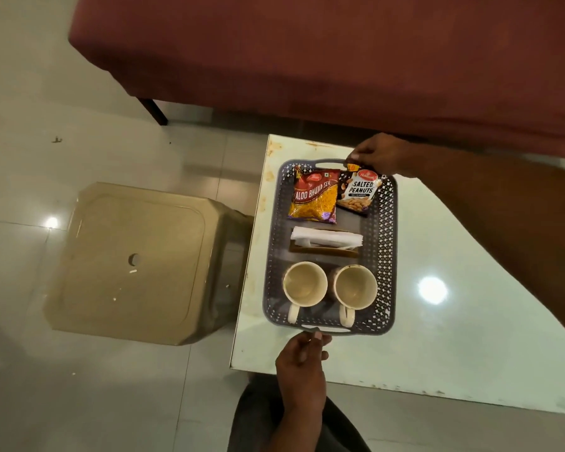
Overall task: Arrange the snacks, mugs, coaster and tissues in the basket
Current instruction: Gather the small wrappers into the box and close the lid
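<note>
A grey perforated basket [387, 249] sits on a white table. At its far end lie a red-and-yellow Aloo Bhujia packet [313, 199] and a Salted Peanuts packet [359, 194]. White tissues [327, 240] rest over a brown coaster [323, 251] in the middle. Two cream mugs [305, 285] [355, 286] stand upright at the near end, handles toward me. My right hand [380, 154] pinches the top edge of the peanuts packet at the far handle. My left hand [302, 360] holds the basket's near handle with curled fingers.
The white table [470, 305] reaches to the right and shows a bright light glare. A beige plastic stool [134, 259] stands on the tiled floor at the left. A maroon couch [340, 60] runs along the far side.
</note>
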